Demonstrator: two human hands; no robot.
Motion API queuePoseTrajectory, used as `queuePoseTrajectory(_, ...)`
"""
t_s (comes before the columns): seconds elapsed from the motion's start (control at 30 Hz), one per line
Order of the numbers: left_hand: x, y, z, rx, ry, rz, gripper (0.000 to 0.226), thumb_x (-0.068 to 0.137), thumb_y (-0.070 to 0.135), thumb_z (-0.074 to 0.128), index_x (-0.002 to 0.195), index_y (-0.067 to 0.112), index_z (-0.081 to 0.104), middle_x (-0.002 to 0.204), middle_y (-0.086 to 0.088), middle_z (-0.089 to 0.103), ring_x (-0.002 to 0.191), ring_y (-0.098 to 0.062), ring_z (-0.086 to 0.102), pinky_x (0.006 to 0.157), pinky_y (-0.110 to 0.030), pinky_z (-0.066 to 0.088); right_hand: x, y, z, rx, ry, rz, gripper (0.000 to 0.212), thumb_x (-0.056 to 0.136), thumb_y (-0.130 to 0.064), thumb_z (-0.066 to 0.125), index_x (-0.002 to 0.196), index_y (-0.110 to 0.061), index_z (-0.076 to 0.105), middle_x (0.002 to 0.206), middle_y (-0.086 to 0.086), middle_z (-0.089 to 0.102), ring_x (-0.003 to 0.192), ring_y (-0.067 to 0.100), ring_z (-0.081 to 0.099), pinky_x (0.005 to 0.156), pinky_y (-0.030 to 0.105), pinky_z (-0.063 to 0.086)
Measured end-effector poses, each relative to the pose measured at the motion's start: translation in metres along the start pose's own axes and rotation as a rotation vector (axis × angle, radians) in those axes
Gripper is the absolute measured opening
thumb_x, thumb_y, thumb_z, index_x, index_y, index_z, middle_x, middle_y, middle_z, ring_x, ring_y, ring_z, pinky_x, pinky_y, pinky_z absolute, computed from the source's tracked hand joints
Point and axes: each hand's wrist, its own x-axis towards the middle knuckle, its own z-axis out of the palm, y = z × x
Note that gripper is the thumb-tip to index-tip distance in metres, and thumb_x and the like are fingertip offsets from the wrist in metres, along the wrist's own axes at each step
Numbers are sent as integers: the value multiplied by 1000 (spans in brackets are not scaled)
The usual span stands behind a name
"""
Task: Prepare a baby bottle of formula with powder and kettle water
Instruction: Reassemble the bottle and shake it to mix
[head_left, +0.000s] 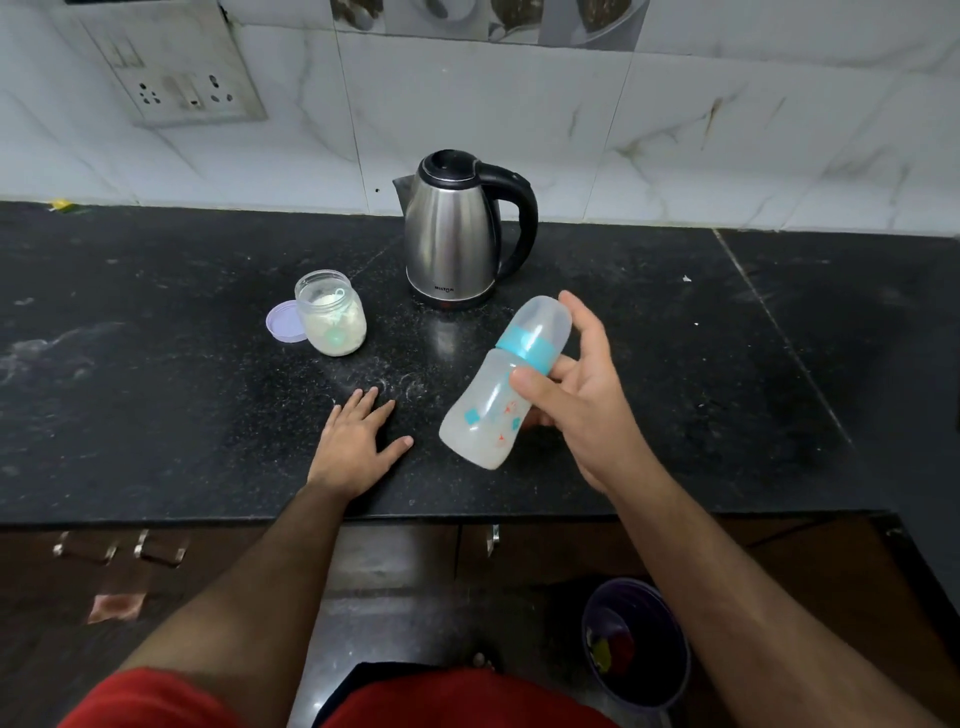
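Baby bottle (493, 395), cloudy, teal collar, capped, tilted

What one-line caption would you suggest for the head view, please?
Right hand holds the capped baby bottle tilted above the counter, near the kettle and open powder jar.

A home kitchen. A black speckled stone tabletop (156, 395) runs along a white marble-patterned tiled wall (519, 114) with a switch-and-socket plate (182, 85). A stainless steel electric kettle with a black handle (452, 234) stands near the tabletop's back edge, and dark wooden cabinet doors (130, 566) sit below its front edge.
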Motion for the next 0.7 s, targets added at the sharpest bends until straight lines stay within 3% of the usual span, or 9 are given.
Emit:
queuePoseTrajectory(0.13,3,17,-19,-195,56,-22,44,92,42,63,130,19,64,146,-4,52,143,-22,37,119,-38,25,10,5,-7,-78,-9,51,69,85,-3,72,142,-20,36,114,8,70,103,24,71,75,37,59)
queuePoseTrajectory(0.2,2,33,-30,-376,110,-46,29,91,36,66,116,22,71,125,4,67,123,-15,57,106,-29,40,15,9,-9,-102,-11,75,55,85,-2,72,131,-18,46,113,7,71,102,23,72,75,37,60)
queuePoseTrajectory(0.27,1,53,-43,-611,90,-70,14,92,29,67,104,26,73,104,10,73,99,-10,68,95,-29,50,21,12,-12,-112,-10,88,48,85,-1,72,123,-19,50,110,6,73,100,22,72,74,36,60)
queuePoseTrajectory(0.37,-1,84,-65,-954,13,-32,14,95,16,62,106,14,71,97,0,75,80,-8,72,82,-33,55,30,17,-16,-150,-11,87,48,83,0,74,120,-23,53,111,6,73,102,23,72,78,42,59)
queuePoseTrajectory(0.5,-2,109,-95,-1049,-29,96,21,98,18,58,112,9,71,101,-3,76,86,-16,72,79,-33,55,43,19,-18,-210,-31,74,53,81,-1,77,125,-21,54,116,6,72,106,24,71,89,53,57)
queuePoseTrajectory(0.6,0,115,-112,-1023,-39,161,23,99,18,57,115,11,71,106,-6,76,98,-26,71,84,-37,56,52,12,-16,-227,-51,58,55,81,-3,77,128,-21,54,116,7,72,109,24,70,90,54,57)
queuePoseTrajectory(0.7,6,116,-124,-1042,-24,190,23,98,16,57,116,11,71,107,-7,75,100,-27,71,84,-37,57,64,4,-12,-246,-50,39,55,82,-4,77,129,-20,54,116,7,72,109,24,69,90,54,57)
